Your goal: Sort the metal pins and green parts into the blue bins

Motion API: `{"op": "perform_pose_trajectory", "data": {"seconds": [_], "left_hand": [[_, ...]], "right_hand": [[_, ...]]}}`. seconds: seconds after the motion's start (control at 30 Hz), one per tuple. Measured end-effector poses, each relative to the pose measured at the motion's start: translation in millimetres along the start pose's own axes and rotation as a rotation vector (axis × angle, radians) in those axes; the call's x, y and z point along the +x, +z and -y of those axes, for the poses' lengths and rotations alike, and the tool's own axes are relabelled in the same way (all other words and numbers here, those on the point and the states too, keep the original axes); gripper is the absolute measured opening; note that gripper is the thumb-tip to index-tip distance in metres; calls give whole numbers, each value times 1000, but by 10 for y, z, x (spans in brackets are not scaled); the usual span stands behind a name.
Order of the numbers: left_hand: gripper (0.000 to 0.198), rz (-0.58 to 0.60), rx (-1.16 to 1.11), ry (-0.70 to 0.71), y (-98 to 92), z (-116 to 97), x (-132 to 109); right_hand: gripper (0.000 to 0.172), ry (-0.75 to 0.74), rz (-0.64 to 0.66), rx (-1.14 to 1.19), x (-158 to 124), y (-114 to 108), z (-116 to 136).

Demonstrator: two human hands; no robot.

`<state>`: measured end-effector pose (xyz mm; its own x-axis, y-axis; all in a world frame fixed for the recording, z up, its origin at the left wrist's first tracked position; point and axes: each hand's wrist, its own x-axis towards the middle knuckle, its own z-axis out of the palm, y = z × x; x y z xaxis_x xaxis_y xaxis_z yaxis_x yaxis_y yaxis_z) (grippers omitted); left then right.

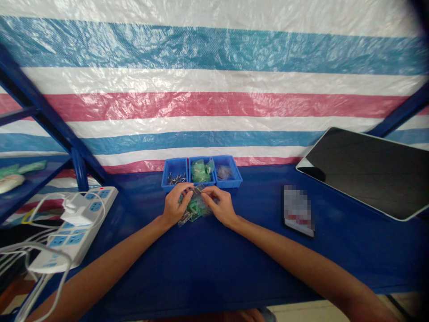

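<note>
My left hand and my right hand meet just in front of the bins, fingers pinched. Between the fingertips is a small clear plastic bag, held at both sides; what is inside it is too small to make out. Beneath the hands lies a pile of clear packets with green contents, partly covered by the fingers. Right behind stand three joined blue bins. Thin dark metal pins lie in the left bin, green packets fill the middle one, and flat clear bags rest in the right one.
A white power strip with a plugged-in charger and tangled white cables is at the left. To the right lie a phone and a large dark-screened tablet. Striped plastic sheeting hangs behind the blue table.
</note>
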<state>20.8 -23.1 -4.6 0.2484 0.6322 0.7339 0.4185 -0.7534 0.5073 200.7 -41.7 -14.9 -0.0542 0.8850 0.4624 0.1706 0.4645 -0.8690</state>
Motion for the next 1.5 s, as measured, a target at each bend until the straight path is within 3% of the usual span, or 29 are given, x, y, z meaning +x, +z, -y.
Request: {"op": "perform_pose_trajectory", "data": {"seconds": [0.23, 0.33, 0.43, 0.57, 0.67, 0.87, 0.97, 1.1, 1.3, 1.5], "left_hand": [[19, -15, -52, 10, 15, 12, 12], [18, -24, -40, 14, 14, 15, 10], [18, -25, -33, 22, 15, 18, 4], [17, -22, -26, 24, 16, 17, -2], [17, -23, -17, 24, 13, 7, 2], [14, 3, -17, 56, 2, -23, 28], [14, 9, -12, 70, -1, -23, 32], [15, 13, -11, 81, -3, -19, 31], [17, 1, 3, -3, 7, -17, 22], [26, 66, 17, -19, 16, 11, 26]], "right_hand": [[38, 277, -402, 452, 293, -132, 18], [46, 362, -426, 514, 397, -219, 39], [36, 322, -269, 277, 439, -290, 70], [18, 55, 174, -377, 417, -325, 139], [21, -92, 389, -744, 337, -295, 186], [30, -104, 571, -1035, 178, -189, 247], [23, -101, 587, -1056, 162, -170, 296], [23, -83, 492, -981, 164, -158, 327], [26, -104, 100, -491, 83, -81, 143], [23, -67, 51, -205, 34, -56, -34]]}}
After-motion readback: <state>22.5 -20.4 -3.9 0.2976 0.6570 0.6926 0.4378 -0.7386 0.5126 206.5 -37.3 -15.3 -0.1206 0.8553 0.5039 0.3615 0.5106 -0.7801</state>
